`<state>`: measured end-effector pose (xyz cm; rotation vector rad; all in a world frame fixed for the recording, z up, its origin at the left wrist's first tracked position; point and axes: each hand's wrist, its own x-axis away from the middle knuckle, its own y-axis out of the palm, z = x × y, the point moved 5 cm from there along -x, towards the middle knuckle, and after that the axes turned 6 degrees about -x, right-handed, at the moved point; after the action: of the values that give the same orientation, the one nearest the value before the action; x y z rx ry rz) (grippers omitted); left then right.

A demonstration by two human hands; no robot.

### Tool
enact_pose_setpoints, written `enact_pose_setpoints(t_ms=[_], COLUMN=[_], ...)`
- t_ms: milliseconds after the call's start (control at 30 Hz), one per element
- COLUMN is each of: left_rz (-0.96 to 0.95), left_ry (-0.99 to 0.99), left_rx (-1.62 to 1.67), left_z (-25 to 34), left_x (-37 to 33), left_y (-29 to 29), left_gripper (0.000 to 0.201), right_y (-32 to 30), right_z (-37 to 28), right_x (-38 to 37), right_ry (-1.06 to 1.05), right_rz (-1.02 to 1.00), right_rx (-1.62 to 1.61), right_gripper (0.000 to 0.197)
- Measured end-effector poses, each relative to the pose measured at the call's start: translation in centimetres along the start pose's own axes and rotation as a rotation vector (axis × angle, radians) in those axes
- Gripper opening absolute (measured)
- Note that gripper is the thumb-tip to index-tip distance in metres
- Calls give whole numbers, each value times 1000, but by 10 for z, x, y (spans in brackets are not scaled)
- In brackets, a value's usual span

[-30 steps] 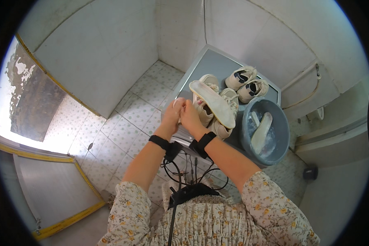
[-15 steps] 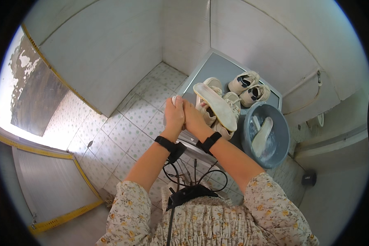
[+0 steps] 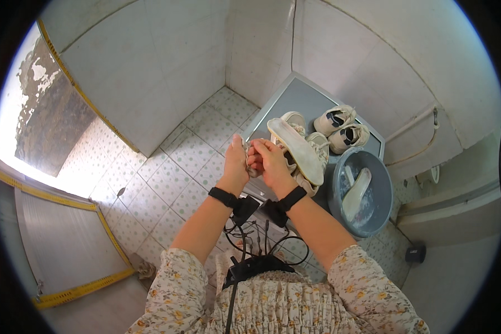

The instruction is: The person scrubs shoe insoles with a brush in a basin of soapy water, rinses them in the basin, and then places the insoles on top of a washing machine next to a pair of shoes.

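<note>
In front of me, at the left edge of the grey-topped table [image 3: 295, 92], my left hand [image 3: 235, 166] and my right hand [image 3: 270, 162] are close together. Between them sits a small crumpled pale bundle [image 3: 253, 172], mostly hidden by my palms and fingers; its kind is unclear. Right-hand fingers curl over it while the left hand cups it from the other side. Just right of them, a white insole [image 3: 298, 149] lies across a pair of off-white shoes [image 3: 319, 143]. Behind stands another pair of off-white shoes [image 3: 348, 136] with dark linings.
A grey-blue basin [image 3: 388, 195] at the table's right corner holds water, an insole [image 3: 355, 195] and a slim pale piece [image 3: 349, 173]. Black cables [image 3: 286, 242] hang below my wrists. A wall pipe [image 3: 412, 123] runs at the right; a yellow-edged panel [image 3: 72, 239] stands at the left.
My hands have loosened from a tight clasp; my right hand has shifted slightly right and its fingers now show, exposing part of the pale bundle. The view has shifted slightly.
</note>
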<state>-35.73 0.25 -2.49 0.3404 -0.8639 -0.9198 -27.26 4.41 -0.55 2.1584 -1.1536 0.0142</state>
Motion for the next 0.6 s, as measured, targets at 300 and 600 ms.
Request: enact_pose_setpoints(t_ms=[300,600], left_rz=[-70,-311], left_ry=[-11,-111], left_rx=[-179,-167], left_z=[-14,-32], left_x=[-14,-4], left_y=[-9,3], left_gripper=[30,27], right_y=[-10,6], right_z=[-27,-28], right_x=[-1,-3], right_ry=[-793,-511], right_rz=[-19,50], right_rx=[1203,1196], right_gripper=[23,31])
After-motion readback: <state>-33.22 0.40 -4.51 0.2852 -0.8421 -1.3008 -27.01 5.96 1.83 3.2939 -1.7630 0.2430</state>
